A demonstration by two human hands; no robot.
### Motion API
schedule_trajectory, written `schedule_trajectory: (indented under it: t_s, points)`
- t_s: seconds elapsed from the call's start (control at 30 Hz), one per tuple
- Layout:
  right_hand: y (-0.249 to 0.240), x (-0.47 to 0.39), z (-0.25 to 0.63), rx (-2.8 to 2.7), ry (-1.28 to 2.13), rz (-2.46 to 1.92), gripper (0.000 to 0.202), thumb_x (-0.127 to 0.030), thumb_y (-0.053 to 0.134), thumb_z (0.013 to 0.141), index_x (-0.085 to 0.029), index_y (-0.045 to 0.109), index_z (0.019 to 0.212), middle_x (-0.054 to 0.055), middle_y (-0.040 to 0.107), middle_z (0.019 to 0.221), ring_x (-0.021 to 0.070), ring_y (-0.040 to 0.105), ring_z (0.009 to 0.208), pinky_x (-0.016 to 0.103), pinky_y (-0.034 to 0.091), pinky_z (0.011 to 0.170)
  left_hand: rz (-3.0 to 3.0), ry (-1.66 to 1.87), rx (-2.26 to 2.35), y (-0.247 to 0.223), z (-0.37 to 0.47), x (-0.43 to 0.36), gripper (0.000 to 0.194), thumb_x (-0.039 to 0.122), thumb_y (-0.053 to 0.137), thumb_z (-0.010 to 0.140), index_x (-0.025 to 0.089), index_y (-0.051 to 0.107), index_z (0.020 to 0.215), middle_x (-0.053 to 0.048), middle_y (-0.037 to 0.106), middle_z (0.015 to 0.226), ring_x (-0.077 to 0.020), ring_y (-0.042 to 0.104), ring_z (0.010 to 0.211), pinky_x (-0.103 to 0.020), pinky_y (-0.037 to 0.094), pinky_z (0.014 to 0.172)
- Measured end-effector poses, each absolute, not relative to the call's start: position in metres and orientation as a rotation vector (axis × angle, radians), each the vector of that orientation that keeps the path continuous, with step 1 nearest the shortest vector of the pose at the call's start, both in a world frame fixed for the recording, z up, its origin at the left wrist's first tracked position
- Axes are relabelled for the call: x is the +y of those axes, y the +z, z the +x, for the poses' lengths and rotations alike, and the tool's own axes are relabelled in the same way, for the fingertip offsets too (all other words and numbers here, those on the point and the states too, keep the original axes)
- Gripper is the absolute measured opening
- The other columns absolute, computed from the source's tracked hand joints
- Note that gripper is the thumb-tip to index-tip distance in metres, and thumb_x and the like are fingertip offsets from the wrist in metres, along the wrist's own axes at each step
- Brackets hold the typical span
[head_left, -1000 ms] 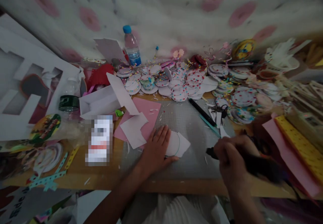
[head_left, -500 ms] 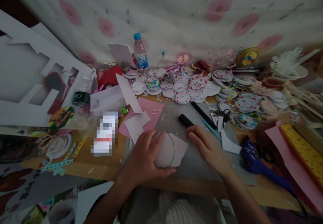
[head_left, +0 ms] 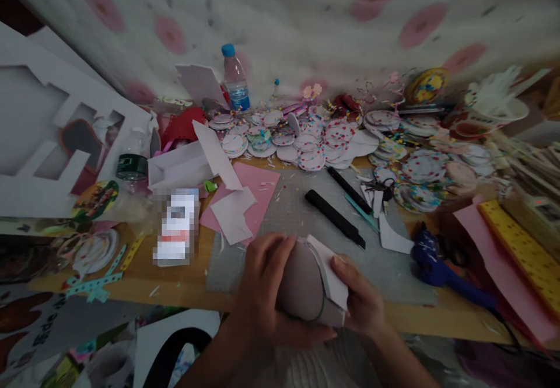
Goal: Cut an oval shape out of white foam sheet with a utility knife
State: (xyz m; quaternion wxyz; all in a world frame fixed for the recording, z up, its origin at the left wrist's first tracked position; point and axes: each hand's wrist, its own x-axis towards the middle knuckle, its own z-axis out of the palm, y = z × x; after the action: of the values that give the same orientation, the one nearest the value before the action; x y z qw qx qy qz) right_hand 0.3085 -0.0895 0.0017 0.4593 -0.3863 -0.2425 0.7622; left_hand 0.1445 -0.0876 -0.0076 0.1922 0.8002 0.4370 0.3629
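Note:
Near the table's front edge, both hands hold a pale piece of foam board (head_left: 305, 286) with a curved green line on it. My left hand (head_left: 266, 283) is wrapped round its left side, thumb underneath. On the right side, my right hand (head_left: 361, 294) pinches the outer strip (head_left: 330, 271) of the board, which stands bent away along the curve. A black utility knife (head_left: 335, 219) lies on the grey cutting mat (head_left: 284, 213), beyond the hands. Beside it lie a second black knife or pen-like tool (head_left: 349, 191) and a thin teal stick (head_left: 361, 213).
Many decorated white discs (head_left: 310, 140) are piled at the back. A blue glue gun (head_left: 437, 265) lies at right, a phone (head_left: 178, 224) at left. Pink paper (head_left: 262, 192) with board scraps, an open white box (head_left: 179, 169) and a water bottle (head_left: 235, 79) stand beyond.
My right hand has let go of the black utility knife, now lying on the mat, and has taken the board's right edge. The board is tilted up, nearer me, its outer strip bent.

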Motion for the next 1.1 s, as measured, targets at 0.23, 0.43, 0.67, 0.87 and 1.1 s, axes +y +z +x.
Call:
schedule_trajectory:
  t_s: [0.23,0.43,0.67,0.87,1.1]
  points:
    - [0.003,-0.092,0.311,-0.686,1.815,-0.951,0.052,-0.068,0.06,0.071,-0.023,0.047,0.048,-0.007,0.029,0.032,0.0077,0.02,0.027,0.023,0.018,0.026,2.257,1.135,1.123,-0.004,0.151,-0.081,0.111,0.072,0.068,0.057,0.019,0.03,0.147,-0.017,0.045,0.128,-0.0341,0.052,0.114,-0.047,0.05,0.092]
    - [-0.004,-0.083,0.317,-0.621,1.889,-0.833,0.056,-0.063,0.057,0.076,-0.025,0.034,0.042,-0.011,0.016,0.029,0.0059,0.012,0.024,0.021,0.015,0.026,2.181,1.164,1.077,-0.006,0.147,-0.076,0.098,0.074,0.061,0.062,0.019,0.041,0.141,-0.015,0.055,0.121,-0.0308,0.059,0.106,-0.043,0.053,0.087]
    - [0.001,-0.063,0.376,-0.772,1.589,-0.685,0.051,-0.042,0.045,0.09,-0.024,0.03,0.045,-0.01,0.012,0.031,0.0078,0.013,0.026,0.022,0.025,0.033,1.995,0.906,1.25,-0.009,0.109,-0.067,0.075,0.049,0.066,0.069,0.022,0.045,0.136,-0.012,0.049,0.127,-0.0292,0.053,0.116,-0.045,0.048,0.097]
    - [-0.019,-0.077,0.371,-0.791,1.639,-1.045,0.047,-0.052,0.051,0.087,-0.022,0.045,0.051,-0.007,0.027,0.038,0.0087,0.022,0.037,0.025,0.025,0.04,2.253,0.779,1.277,-0.027,0.132,-0.043,0.098,0.068,0.071,0.063,0.015,0.041,0.139,-0.02,0.04,0.138,-0.0373,0.035,0.132,-0.055,0.028,0.111]
    - [-0.03,-0.099,0.343,-1.083,1.874,-1.363,0.053,-0.071,0.058,0.075,-0.018,0.059,0.065,-0.003,0.043,0.055,0.0102,0.033,0.05,0.024,0.027,0.047,1.471,0.696,1.031,-0.007,0.149,-0.049,0.04,0.053,0.054,0.087,0.019,0.063,0.106,-0.008,0.065,0.101,-0.0204,0.061,0.095,-0.033,0.049,0.087]
